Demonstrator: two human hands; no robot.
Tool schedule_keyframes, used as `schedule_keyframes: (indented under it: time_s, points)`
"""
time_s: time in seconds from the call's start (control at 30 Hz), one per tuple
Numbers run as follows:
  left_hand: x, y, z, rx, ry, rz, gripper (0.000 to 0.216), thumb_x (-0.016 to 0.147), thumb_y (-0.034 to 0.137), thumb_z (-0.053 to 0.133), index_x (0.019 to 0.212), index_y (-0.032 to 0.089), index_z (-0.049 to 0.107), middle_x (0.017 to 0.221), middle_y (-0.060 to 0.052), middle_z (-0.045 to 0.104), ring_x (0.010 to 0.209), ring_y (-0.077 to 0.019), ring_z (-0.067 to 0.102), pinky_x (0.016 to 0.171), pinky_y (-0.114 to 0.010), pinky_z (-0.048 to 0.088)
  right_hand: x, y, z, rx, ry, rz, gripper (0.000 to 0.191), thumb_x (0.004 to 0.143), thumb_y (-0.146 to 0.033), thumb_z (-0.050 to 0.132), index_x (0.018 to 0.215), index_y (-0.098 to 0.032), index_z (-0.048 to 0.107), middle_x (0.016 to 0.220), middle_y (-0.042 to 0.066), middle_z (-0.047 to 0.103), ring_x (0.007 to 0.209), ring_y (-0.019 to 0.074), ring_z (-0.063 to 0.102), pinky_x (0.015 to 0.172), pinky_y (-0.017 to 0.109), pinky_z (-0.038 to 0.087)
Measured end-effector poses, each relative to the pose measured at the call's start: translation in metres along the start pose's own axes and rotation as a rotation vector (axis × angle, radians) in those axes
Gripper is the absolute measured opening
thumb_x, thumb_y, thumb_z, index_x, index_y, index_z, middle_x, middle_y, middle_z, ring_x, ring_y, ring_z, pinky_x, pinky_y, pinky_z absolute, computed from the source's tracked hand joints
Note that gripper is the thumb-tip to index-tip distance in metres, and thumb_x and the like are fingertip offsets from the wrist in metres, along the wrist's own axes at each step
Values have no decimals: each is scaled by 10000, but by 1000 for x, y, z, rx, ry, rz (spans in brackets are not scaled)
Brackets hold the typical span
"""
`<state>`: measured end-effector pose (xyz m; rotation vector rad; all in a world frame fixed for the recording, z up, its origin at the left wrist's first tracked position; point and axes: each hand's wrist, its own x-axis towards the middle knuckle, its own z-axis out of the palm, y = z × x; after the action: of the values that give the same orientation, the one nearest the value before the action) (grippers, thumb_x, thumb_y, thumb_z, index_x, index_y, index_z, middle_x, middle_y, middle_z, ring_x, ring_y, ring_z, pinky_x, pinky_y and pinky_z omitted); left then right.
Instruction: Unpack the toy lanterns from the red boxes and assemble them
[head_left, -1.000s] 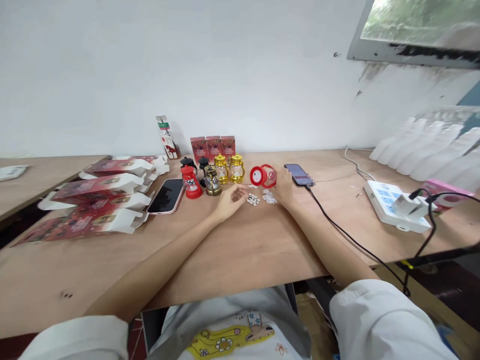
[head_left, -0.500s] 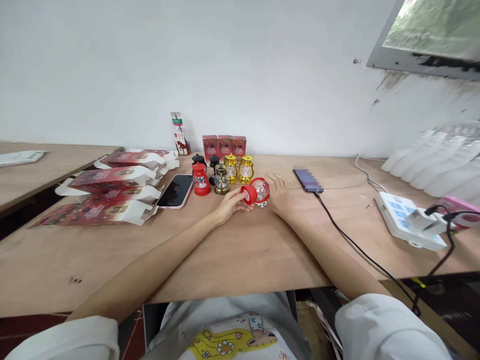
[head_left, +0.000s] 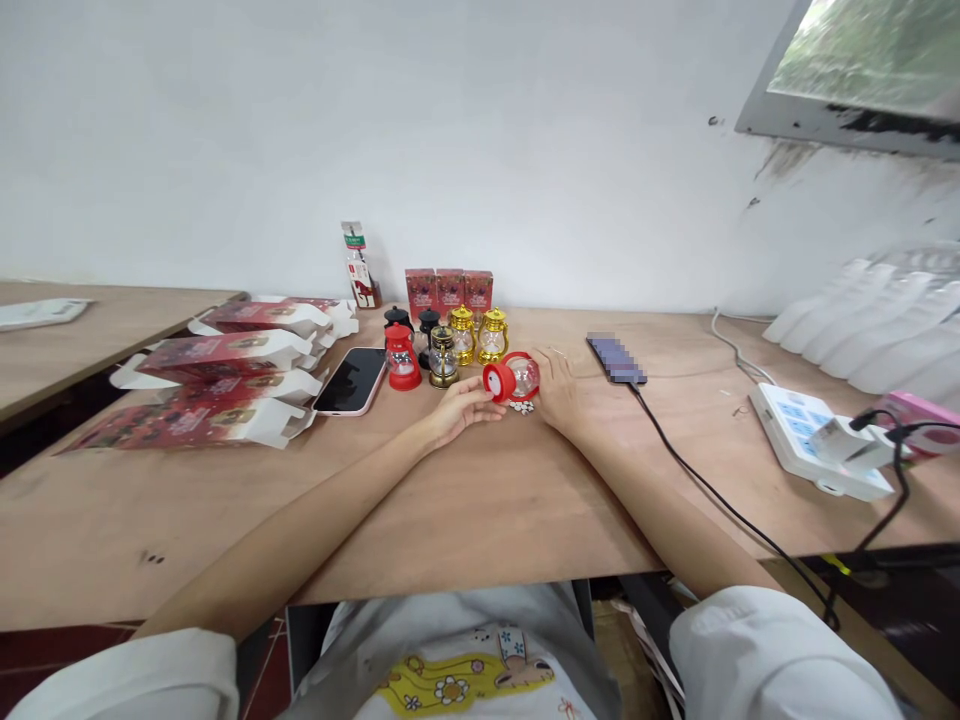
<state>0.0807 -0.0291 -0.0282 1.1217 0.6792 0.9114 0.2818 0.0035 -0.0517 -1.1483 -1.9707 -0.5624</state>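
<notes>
A small red lantern (head_left: 501,381) with a clear globe lies tilted on its side, its round base turned toward my left. My right hand (head_left: 557,389) grips its top end. My left hand (head_left: 459,408) is beside the base, fingers apart and thumb near the rim; whether it touches is hard to see. Several small white pieces (head_left: 521,407) lie on the table just below the lantern. Behind my left hand stand another red lantern (head_left: 403,358), a bronze lantern (head_left: 443,358), black lanterns (head_left: 397,317) and gold lanterns (head_left: 493,336).
Red boxes (head_left: 449,292) stand against the wall. Unfolded red cartons (head_left: 217,360) and a pink-edged phone (head_left: 351,382) lie left. At right are a phone (head_left: 615,358) on a black cable (head_left: 697,475), a white power strip (head_left: 817,440) and white stacked items (head_left: 877,310).
The lantern's base has turned a little more toward me, showing more of its underside. My left fingers have eased off the base slightly; my right hand stays at the top.
</notes>
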Motion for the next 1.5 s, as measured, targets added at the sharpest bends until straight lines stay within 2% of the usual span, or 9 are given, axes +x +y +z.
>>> schedule_keyframes:
  time_s: [0.13, 0.23, 0.43, 0.63, 0.9, 1.0, 1.17, 1.33, 1.5]
  points:
    - [2, -6, 1, 109, 31, 96, 359, 714, 339, 683, 983, 153, 535, 894, -68, 670, 696, -124, 648, 680, -268, 537, 0, 3, 1, 46, 2, -3, 469, 799, -167, 464, 1266, -130, 454, 1217, 152, 555, 1099, 271, 489, 903, 409, 412]
    - [2, -11, 1, 314, 92, 306, 510, 743, 363, 660, 1186, 189, 479, 1088, -88, 618, 758, -141, 638, 602, -261, 545, 0, 7, -2, 86, -40, -16, 457, 786, -199, 504, 1236, -123, 478, 1180, 151, 577, 1077, 284, 494, 896, 417, 416]
    - [-5, -7, -6, 1156, 27, 839, 370, 844, 278, 562, 1198, 175, 557, 1114, -105, 626, 997, -200, 609, 842, -344, 522, 2, 7, -9, 210, -136, -77, 445, 732, -247, 592, 1158, -130, 539, 1103, 132, 635, 987, 299, 527, 884, 435, 437]
    - [-7, -6, -8, 1310, 85, 1036, 420, 828, 279, 582, 1217, 132, 524, 1085, -126, 662, 960, -197, 645, 854, -335, 529, 3, 2, -11, 408, -76, -25, 362, 716, -231, 607, 1075, -192, 583, 1256, 105, 562, 1093, 276, 546, 966, 444, 413]
    - [-10, -8, -4, 1243, 131, 943, 443, 839, 322, 582, 1230, 131, 499, 1087, -117, 659, 860, -169, 664, 820, -318, 543, 5, -3, -13, 543, 21, 96, 360, 659, -149, 635, 1016, -192, 609, 1063, 95, 525, 1048, 246, 551, 906, 408, 474]
    - [-11, -9, -1, 1252, 138, 890, 453, 866, 345, 545, 1259, 136, 457, 1143, -131, 631, 953, -195, 650, 877, -353, 520, 6, -4, -12, 532, 65, 102, 386, 661, -133, 618, 1040, -192, 577, 1027, 88, 524, 996, 240, 558, 869, 410, 490]
    - [-11, -12, 6, 1265, 160, 842, 459, 879, 373, 507, 1251, 126, 402, 1203, -160, 583, 1105, -234, 584, 923, -373, 484, 6, -13, -14, 502, 78, 6, 485, 687, -142, 586, 1154, -213, 481, 1173, 108, 493, 1134, 263, 495, 951, 462, 441]
    - [-10, -15, 4, 1223, 233, 740, 378, 876, 332, 459, 1195, 137, 402, 1073, -130, 614, 913, -206, 632, 812, -346, 504, 5, -21, -14, 443, 103, 2, 506, 749, -202, 569, 1232, -215, 419, 1244, 129, 431, 1188, 269, 447, 982, 490, 412]
    - [-8, -16, 2, 1213, 264, 703, 361, 858, 296, 428, 1177, 132, 389, 1026, -126, 604, 880, -204, 612, 789, -344, 489, 4, -23, -14, 366, 105, 44, 428, 801, -272, 569, 1208, -205, 452, 1217, 134, 448, 1164, 268, 455, 972, 474, 414]
